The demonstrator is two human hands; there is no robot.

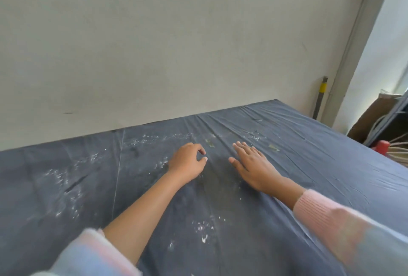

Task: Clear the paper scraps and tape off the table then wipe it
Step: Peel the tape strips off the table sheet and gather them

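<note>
The table (320, 176) is lying under a creased dark blue sheet that is taking up the whole lower half of the view, reaching well beyond both hands on every side.

The right hand (251, 165) is resting flat on the sheet with its fingers straight and spread. It is probably pinning the loose cover down so it does not bunch while the other hand picks at it. A pink knitted sleeve (313, 209) is covering that forearm.

The left hand (187, 161) is sitting just beside it with its fingers curled, thumb and forefinger nearly meeting as if for a pinch. Whether anything tiny is lying between them cannot be told.

White paper scraps (204, 229) are lying scattered nearer the person than both hands, with more trailing off to the outer side of the left hand and beyond it toward the wall.

Two small yellowish tape pieces are sticking to the sheet. One (209, 143) is lying just past the left forefinger, between the two hands, and the other (273, 148) is lying just beyond the right hand's outer edge.

No label or writing is showing anywhere. By my judgement the clearing is barely underway, and wiping is waiting on it.
</note>
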